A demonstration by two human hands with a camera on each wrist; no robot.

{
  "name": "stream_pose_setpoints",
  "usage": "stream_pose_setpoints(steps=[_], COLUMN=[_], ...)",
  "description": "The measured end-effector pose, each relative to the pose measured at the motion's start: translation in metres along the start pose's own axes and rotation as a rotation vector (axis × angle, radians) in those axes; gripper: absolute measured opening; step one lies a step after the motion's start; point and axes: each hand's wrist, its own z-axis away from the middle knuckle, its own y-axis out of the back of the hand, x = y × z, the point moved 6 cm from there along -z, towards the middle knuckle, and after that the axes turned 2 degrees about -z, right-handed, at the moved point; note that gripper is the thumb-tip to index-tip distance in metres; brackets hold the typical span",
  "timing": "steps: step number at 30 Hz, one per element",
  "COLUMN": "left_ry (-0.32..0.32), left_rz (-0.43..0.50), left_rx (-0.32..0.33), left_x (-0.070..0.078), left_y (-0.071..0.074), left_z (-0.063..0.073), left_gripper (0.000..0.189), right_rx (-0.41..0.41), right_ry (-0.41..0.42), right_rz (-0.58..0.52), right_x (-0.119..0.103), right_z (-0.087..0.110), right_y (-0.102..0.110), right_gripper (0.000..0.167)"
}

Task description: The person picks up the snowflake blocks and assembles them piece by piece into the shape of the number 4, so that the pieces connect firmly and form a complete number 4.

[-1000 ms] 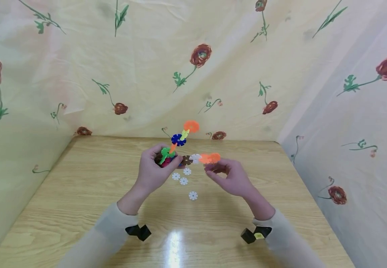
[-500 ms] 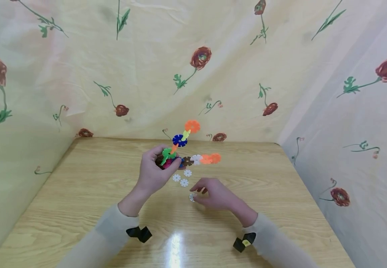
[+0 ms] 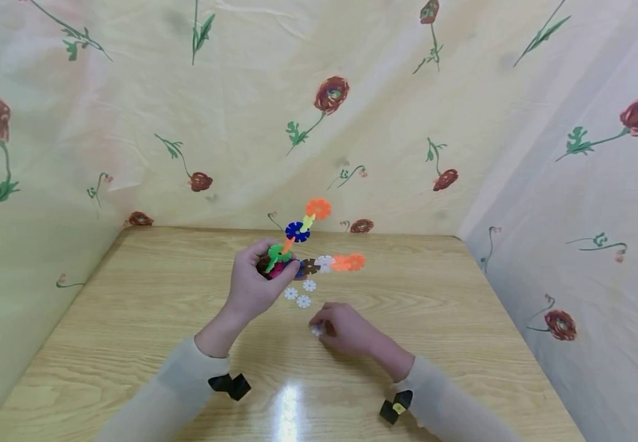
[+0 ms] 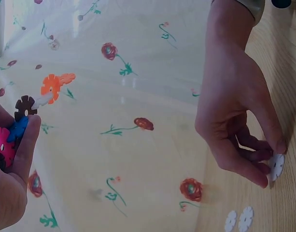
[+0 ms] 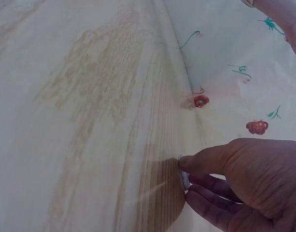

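Note:
My left hand (image 3: 257,283) grips a chain of notched plastic discs in several colours. One branch rises through a green disc (image 3: 279,253), a dark blue disc (image 3: 297,232) and a yellow one to an orange disc (image 3: 318,209). Another branch runs right through a brown disc (image 4: 26,107) and a white one to two orange discs (image 4: 50,88). Part of the chain is hidden in the palm. Low at the tabletop, my right hand (image 3: 346,329) pinches a loose white notched disc (image 4: 277,167) between thumb and fingers.
Three loose white discs (image 3: 303,301) lie on the wooden table (image 3: 148,319) between the hands. A flower-printed cloth (image 3: 253,123) hangs behind the table and along both sides.
My right hand has left the orange end of the chain, moved down toward me and taken hold of the nearest white disc. The left hand stays nearly still with the chain.

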Motion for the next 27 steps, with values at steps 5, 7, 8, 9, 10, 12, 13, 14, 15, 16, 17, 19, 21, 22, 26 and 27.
stream_pose_setpoints(steps=[5, 7, 8, 9, 10, 12, 13, 14, 15, 16, 17, 19, 21, 22, 26, 27], left_ry=[-0.001, 0.000, 0.000, -0.001, -0.004, -0.006, -0.005, -0.006, -0.006, -0.006, -0.002, 0.004, 0.006, 0.009, 0.017, 0.019], left_rz=[-0.018, -0.020, -0.021, -0.019, -0.021, -0.013, 0.001, 0.007, 0.010, 0.012, 0.022, 0.029, 0.021, 0.020, 0.017, 0.019], left_rx=[0.004, 0.005, 0.006, 0.005, 0.006, 0.003, -0.001, -0.002, -0.002, 0.001, 0.001, 0.007, 0.014, 0.016, 0.015, 0.015], left_x=[-0.001, -0.001, -0.001, -0.001, -0.001, -0.001, -0.001, -0.001, -0.001, 0.000, 0.000, 0.001, 0.002, 0.002, 0.001, 0.001], left_y=[0.000, 0.000, 0.000, 0.000, 0.000, 0.000, 0.000, 0.000, 0.000, 0.000, 0.001, 0.001, 0.002, 0.002, 0.003, 0.003], left_z=[0.000, 0.000, 0.000, 0.000, 0.000, 0.000, -0.001, -0.001, -0.001, -0.001, -0.001, -0.001, -0.001, -0.001, -0.001, -0.001], left_gripper=[0.008, 0.008, 0.007, 0.007, 0.007, 0.007, 0.007, 0.006, 0.006, 0.006, 0.006, 0.006, 0.007, 0.007, 0.008, 0.007], right_rx=[0.002, -0.002, -0.004, -0.008, -0.014, -0.026, -0.028, -0.030, -0.033, -0.037, -0.037, -0.031, -0.025, -0.014, 0.058, 0.080], right_ry=[-0.039, -0.051, -0.057, -0.066, -0.076, -0.094, -0.102, -0.107, -0.108, -0.103, -0.095, -0.076, -0.077, -0.078, -0.109, -0.112], right_rz=[0.028, 0.031, 0.026, 0.023, 0.018, 0.009, 0.007, 0.006, 0.007, 0.007, 0.006, 0.006, -0.010, -0.019, -0.041, -0.049], right_x=[0.002, 0.003, 0.004, 0.004, 0.005, 0.006, 0.006, 0.007, 0.007, 0.007, 0.007, 0.006, 0.008, 0.009, 0.013, 0.013], right_z=[0.002, 0.002, 0.002, 0.002, 0.002, 0.002, 0.003, 0.003, 0.004, 0.004, 0.005, 0.006, 0.008, 0.008, 0.011, 0.011], right_y=[0.000, 0.000, 0.000, 0.000, 0.000, 0.001, 0.001, 0.001, 0.002, 0.002, 0.002, 0.003, 0.005, 0.008, 0.024, 0.031], right_gripper=[0.020, 0.019, 0.018, 0.019, 0.020, 0.022, 0.021, 0.021, 0.018, 0.014, 0.010, 0.007, 0.011, 0.011, 0.011, 0.010])
